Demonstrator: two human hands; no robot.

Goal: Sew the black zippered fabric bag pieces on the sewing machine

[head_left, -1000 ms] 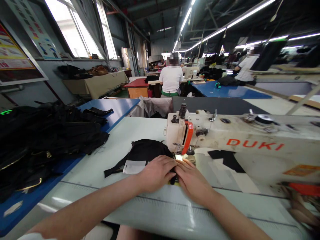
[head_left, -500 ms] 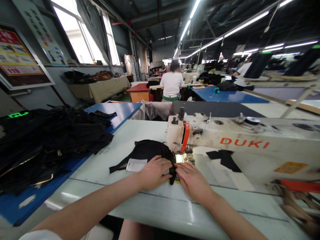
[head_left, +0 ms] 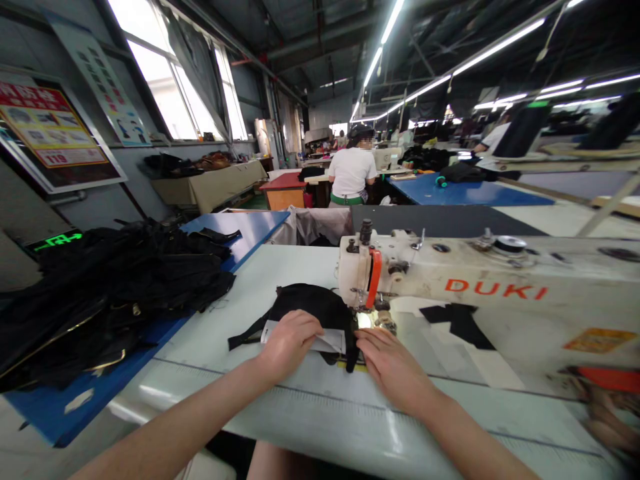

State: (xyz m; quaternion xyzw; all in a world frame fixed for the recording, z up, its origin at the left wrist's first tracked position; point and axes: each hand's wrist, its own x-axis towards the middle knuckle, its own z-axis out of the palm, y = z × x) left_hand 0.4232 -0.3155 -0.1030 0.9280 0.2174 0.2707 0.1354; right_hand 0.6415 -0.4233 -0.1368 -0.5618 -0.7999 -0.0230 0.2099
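Note:
A black fabric piece point(head_left: 313, 300) with a strap-like end at its left lies on the pale sewing table, its right edge by the needle area of the sewing machine point(head_left: 367, 280). On top of it is a white label point(head_left: 333, 340), creased near my fingers. My left hand point(head_left: 293, 340) has its fingers bent and closed at the label; the fingertips are partly hidden. My right hand point(head_left: 390, 360) rests just in front of the lit presser foot, fingers together and pinching the right edge of the black fabric. A narrow black strip point(head_left: 351, 353) hangs toward me between the hands.
A heap of black zippered fabric point(head_left: 110, 293) covers the blue table point(head_left: 170, 333) at left. Black and white scraps point(head_left: 460, 323) lie on the machine bed at right. A ruler strip point(head_left: 320, 398) runs along the table front. A person in a white shirt point(head_left: 351, 172) sits ahead.
My left hand has moved left, away from the needle area, and now closes at the white label, more of which shows. My right hand stays by the fabric edge. The view has shifted slightly.

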